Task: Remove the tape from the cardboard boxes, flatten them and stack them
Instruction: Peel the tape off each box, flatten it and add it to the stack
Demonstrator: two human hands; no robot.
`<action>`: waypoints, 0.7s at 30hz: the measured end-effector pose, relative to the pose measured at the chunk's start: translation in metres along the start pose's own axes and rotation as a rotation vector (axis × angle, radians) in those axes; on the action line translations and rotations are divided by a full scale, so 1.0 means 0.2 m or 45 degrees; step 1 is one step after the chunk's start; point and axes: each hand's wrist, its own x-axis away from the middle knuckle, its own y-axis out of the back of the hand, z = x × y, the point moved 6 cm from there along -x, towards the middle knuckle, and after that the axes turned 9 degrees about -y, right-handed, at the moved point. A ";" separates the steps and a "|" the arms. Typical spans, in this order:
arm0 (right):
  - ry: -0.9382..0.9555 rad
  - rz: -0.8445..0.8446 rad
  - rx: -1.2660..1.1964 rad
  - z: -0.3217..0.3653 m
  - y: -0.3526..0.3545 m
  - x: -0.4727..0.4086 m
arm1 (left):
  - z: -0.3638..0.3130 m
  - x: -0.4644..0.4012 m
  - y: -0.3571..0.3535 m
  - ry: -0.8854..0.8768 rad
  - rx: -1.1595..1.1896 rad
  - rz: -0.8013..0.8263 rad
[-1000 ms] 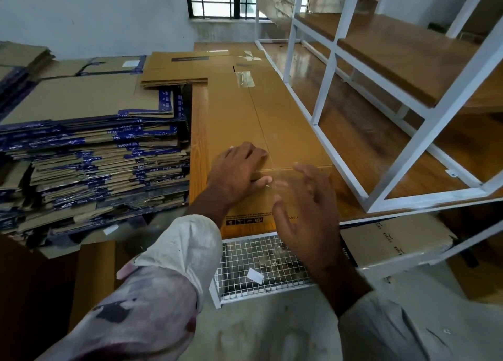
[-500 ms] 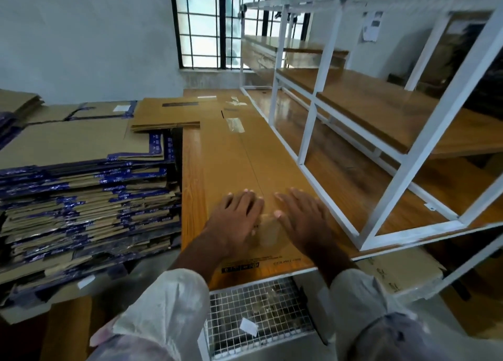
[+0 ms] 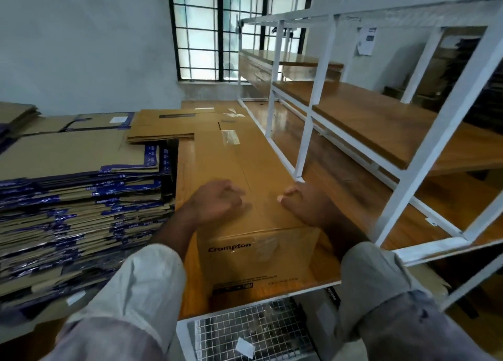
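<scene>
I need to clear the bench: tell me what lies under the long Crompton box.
The Crompton box lies on the wooden benchtop, whose surface shows along its left edge. Both hands, left and right, rest on top. Whatever sits directly beneath the box is covered.

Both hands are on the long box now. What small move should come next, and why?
Probably peel the clear tape off the box end. The box looks unflattened, tape crosses its near edge, and the left hand and right hand rest just above it.

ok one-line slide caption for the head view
Both hands, left hand and right hand, rest on a long Crompton cardboard box beside stacked flattened boxes.
</scene>
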 end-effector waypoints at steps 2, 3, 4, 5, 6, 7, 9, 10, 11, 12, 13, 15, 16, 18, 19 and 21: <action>-0.019 -0.044 0.089 -0.03 0.03 -0.12 | 0.03 -0.07 0.07 0.169 -0.143 -0.156; -0.018 -0.042 0.112 -0.04 0.03 -0.17 | 0.04 -0.10 0.09 0.266 -0.226 -0.159; -0.001 -0.027 0.127 -0.05 0.02 -0.22 | 0.05 -0.12 0.10 0.360 -0.317 -0.112; 0.015 0.011 0.127 -0.07 0.01 -0.28 | 0.06 -0.14 0.09 0.445 -0.392 -0.038; 0.030 0.064 0.114 -0.08 -0.01 -0.33 | 0.07 -0.16 0.08 0.515 -0.426 0.017; 0.039 0.139 0.080 -0.09 -0.04 -0.38 | 0.10 -0.18 0.08 0.572 -0.426 0.041; 0.061 0.288 0.063 -0.11 -0.08 -0.45 | 0.16 -0.22 0.07 0.653 -0.393 0.035; 0.080 0.339 0.091 -0.10 -0.09 -0.48 | 0.19 -0.25 0.06 0.670 -0.397 0.021; 0.097 0.369 0.132 -0.10 -0.10 -0.52 | 0.21 -0.28 0.07 0.678 -0.411 0.008; 0.126 0.374 0.186 -0.09 -0.10 -0.54 | 0.24 -0.31 0.07 0.696 -0.415 0.004; 0.175 0.357 0.234 -0.07 -0.10 -0.55 | 0.25 -0.32 0.09 0.701 -0.395 -0.005; 0.316 0.285 0.264 -0.01 -0.08 -0.50 | 0.25 -0.35 0.15 0.701 -0.275 -0.009; 0.398 0.253 0.242 0.04 -0.09 -0.44 | 0.28 -0.36 0.19 0.705 -0.211 0.012; 0.544 0.213 0.188 0.14 -0.14 -0.29 | 0.36 -0.38 0.27 0.733 -0.182 0.072; 0.579 0.213 0.162 0.19 -0.18 -0.21 | 0.40 -0.38 0.30 0.761 -0.177 0.112; 0.629 0.224 0.114 0.28 -0.28 -0.05 | 0.43 -0.35 0.32 0.810 -0.149 0.155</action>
